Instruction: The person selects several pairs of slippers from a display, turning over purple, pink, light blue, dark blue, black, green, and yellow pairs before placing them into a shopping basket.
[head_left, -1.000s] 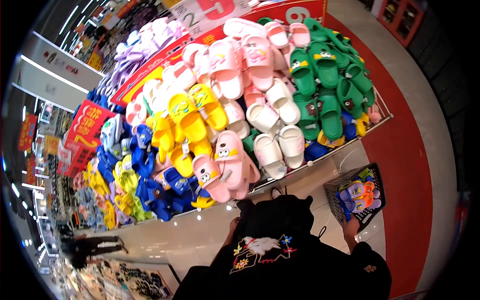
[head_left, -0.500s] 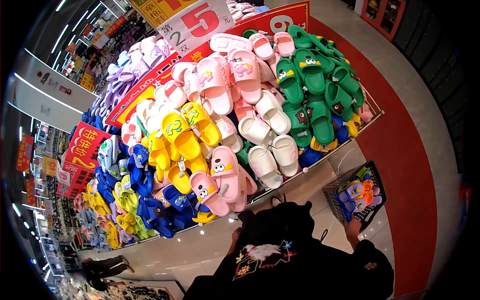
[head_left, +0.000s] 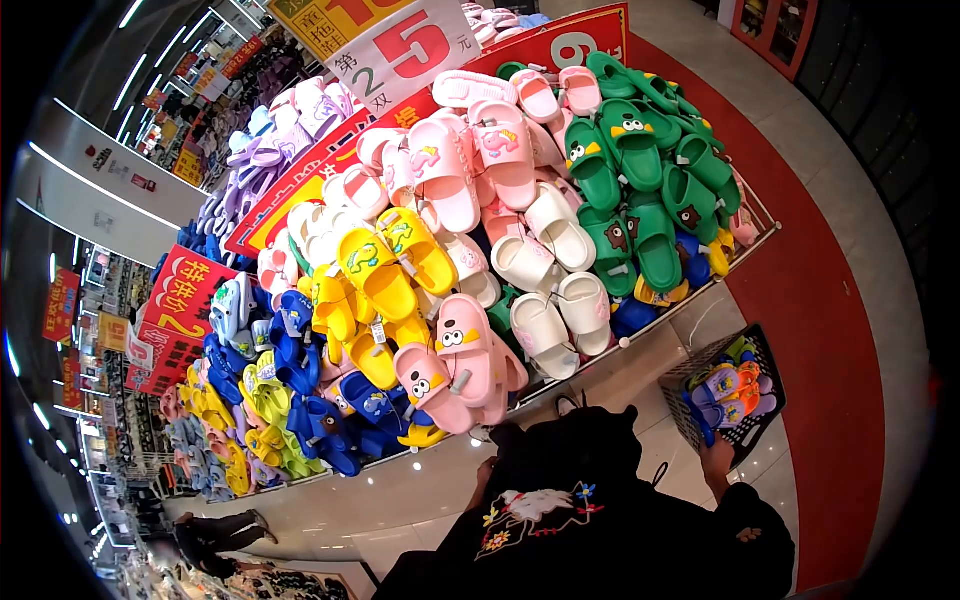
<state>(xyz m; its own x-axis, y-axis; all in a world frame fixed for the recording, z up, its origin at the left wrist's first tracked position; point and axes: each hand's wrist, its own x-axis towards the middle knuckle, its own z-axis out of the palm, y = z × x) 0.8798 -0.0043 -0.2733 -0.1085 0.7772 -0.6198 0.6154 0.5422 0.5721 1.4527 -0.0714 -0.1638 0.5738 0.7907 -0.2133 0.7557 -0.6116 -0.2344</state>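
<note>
My right hand (head_left: 717, 458) is closed at the near side of a dark shopping basket (head_left: 752, 440), beside a blue item; its fingertips are partly hidden. Colourful slippers (head_left: 735, 392) in purple, orange and blue lie in the basket. Only part of my left hand (head_left: 486, 470) shows, low beside the black embroidered garment, and its fingers cannot be made out. Close beyond it, a pink cartoon-faced pair of slippers (head_left: 465, 365) rests at the display's front edge, near white slippers (head_left: 560, 325) and yellow slippers (head_left: 375, 270).
The display's metal edge (head_left: 680, 312) runs across in front, with green slippers (head_left: 640, 145) at its right. Price signs (head_left: 405, 50) stand above the heap. Tiled floor and a red floor strip (head_left: 825, 400) lie to the right. Another person (head_left: 215, 535) is at the lower left.
The whole scene has shifted slightly right and a little down in the view. My right hand stays by the basket, and the slippers keep their arrangement.
</note>
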